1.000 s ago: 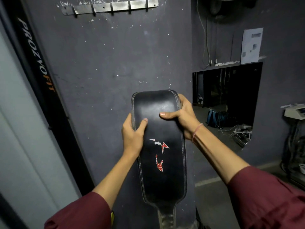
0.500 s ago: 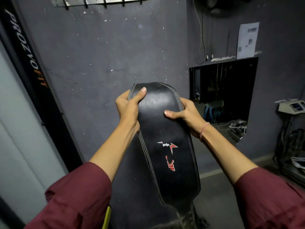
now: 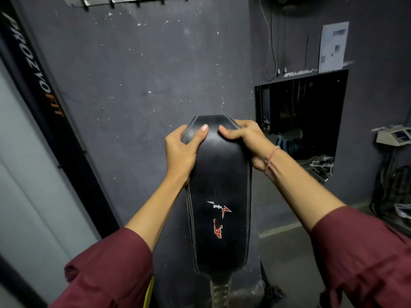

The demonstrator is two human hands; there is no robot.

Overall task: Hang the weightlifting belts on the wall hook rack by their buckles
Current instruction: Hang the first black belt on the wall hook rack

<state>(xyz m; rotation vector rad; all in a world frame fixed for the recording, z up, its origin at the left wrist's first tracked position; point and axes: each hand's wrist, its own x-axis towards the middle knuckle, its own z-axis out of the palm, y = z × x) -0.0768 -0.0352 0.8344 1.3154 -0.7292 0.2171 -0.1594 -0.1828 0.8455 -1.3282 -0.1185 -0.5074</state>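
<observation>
Both hands — left hand [image 3: 181,152], right hand [image 3: 249,141] — now clamped on belt [image 3: 219,196] top fold, thumbs closer together than a second ago. Hook rack [image 3: 133,0] slid up to frame edge — buckle unseen, hanging not started.

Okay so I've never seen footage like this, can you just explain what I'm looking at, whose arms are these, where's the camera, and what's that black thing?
There is no machine here. The camera sits on a person's head, looking forward and down, so the arms in maroon sleeves are their own. The left hand and right hand both grip the upper end of a black leather weightlifting belt, which hangs down in front of them; its buckle is not clearly visible. High on the grey wall is a metal hook rack, with nothing seen hanging from it.
</observation>
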